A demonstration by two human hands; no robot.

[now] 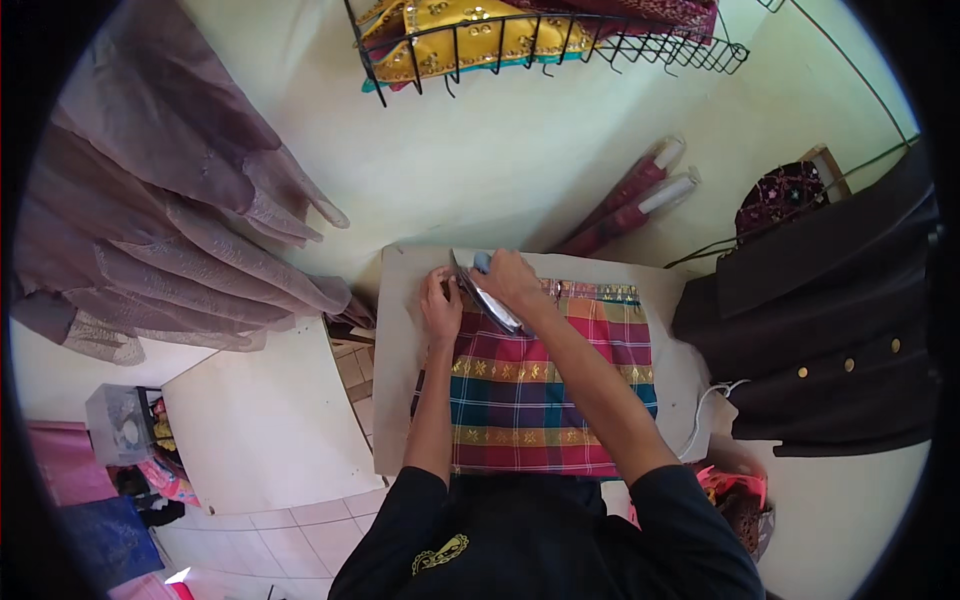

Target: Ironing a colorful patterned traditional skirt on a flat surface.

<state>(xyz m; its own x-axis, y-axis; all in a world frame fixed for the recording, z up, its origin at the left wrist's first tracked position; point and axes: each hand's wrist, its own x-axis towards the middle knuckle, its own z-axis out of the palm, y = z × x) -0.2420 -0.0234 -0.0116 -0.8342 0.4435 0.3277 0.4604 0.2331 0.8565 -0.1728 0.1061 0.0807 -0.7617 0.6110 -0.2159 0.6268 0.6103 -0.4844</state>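
Observation:
A plaid cloth (517, 405) with gold woven bands lies spread on a covered board (397, 360) before me. My right hand (510, 281) is closed around the handle of a clothes iron (491, 304), which is tilted over the cloth's upper left part, its metal soleplate partly in view. Beside the iron's tip end, my left hand (441, 304) is at the cloth's upper left corner with fingers bent; whether it pinches the fabric is hard to tell.
Mauve garments (202, 225) hang at left, a dark buttoned garment (825, 337) at right. Wrapped rolled items (630, 202) lean on the wall behind the board. A wire basket (495, 45) with folded cloth is above. A white tabletop (262, 420) stands at left.

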